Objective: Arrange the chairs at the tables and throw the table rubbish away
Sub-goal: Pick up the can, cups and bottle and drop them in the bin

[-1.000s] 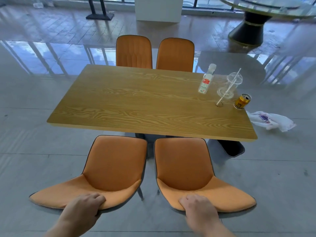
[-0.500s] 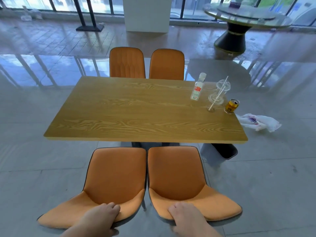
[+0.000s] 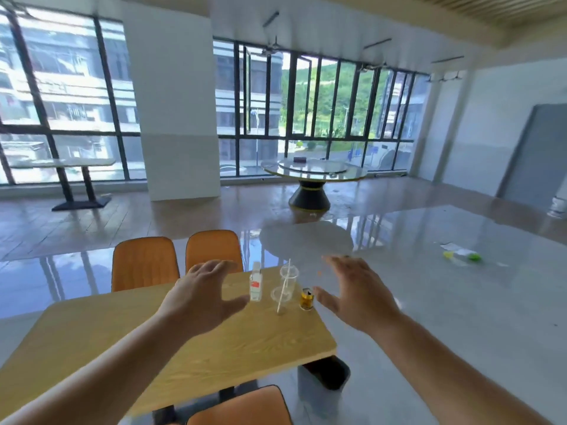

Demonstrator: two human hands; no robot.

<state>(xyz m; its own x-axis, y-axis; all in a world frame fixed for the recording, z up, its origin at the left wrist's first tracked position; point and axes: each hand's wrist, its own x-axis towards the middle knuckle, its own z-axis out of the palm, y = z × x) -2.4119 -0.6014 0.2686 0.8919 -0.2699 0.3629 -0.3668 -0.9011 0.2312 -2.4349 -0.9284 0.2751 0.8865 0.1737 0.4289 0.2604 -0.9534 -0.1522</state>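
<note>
Both hands are raised over the far right end of the rectangular light-wood table [image 3: 92,338], fingers spread wide and holding nothing. The left hand [image 3: 201,297] hangs above the tabletop with its thumb pointing toward the rubbish; the right hand [image 3: 357,294] is past the table's right edge, palm turned inward, thumb close to the can.

Between the two hands, on the table's far right corner, stand three pieces of rubbish in a row. Nearest the left hand is a small clear plastic bottle with a red label [image 3: 256,282], upright. Next to it is a clear plastic cup [image 3: 287,279] with a white straw [image 3: 283,286] leaning out of it, and what looks like a clear lid at its foot. Nearest the right hand is a small gold drink can [image 3: 306,299], upright, at the table's edge.

Behind the table, two orange upholstered chairs [image 3: 144,265] stand side by side with their backs showing above the far edge. At the table's near side, the top of another orange chair [image 3: 245,406] shows. On the floor just beside the table's near right corner stands a grey waste bin [image 3: 322,381], open at the top.
</note>
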